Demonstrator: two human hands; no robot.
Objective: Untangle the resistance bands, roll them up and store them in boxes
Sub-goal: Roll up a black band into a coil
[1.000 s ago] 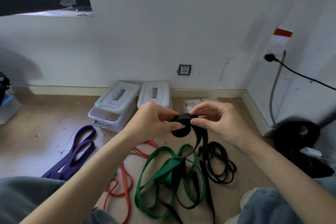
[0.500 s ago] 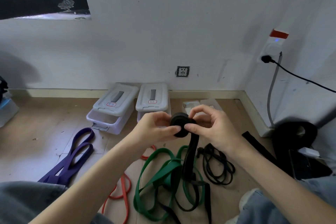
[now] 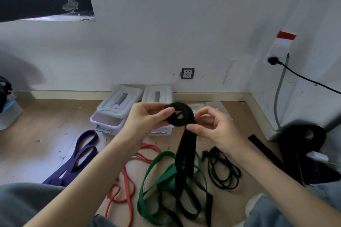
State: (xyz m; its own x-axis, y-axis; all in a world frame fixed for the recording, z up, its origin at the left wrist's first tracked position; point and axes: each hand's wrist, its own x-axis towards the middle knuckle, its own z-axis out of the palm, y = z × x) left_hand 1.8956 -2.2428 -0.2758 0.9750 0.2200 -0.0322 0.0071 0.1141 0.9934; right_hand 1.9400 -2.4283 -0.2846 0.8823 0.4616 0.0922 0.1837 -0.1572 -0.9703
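Left hand [image 3: 147,118] pinches the coiled part of the black band [image 3: 180,117], thumb on the front of the roll, held up over the floor [image 3: 46,134]. Right hand [image 3: 212,127] has thumb + fingers curled at the roll's right edge, thumb tip on the strap where it drops off. The loose tail hangs down into the green band [image 3: 156,177] on the floor. Red band [image 3: 127,180] and purple band [image 3: 77,156] lie to the left, thin black cord [image 3: 223,169] on the right. Two lidded boxes [image 3: 118,108] sit by the wall behind the hands.
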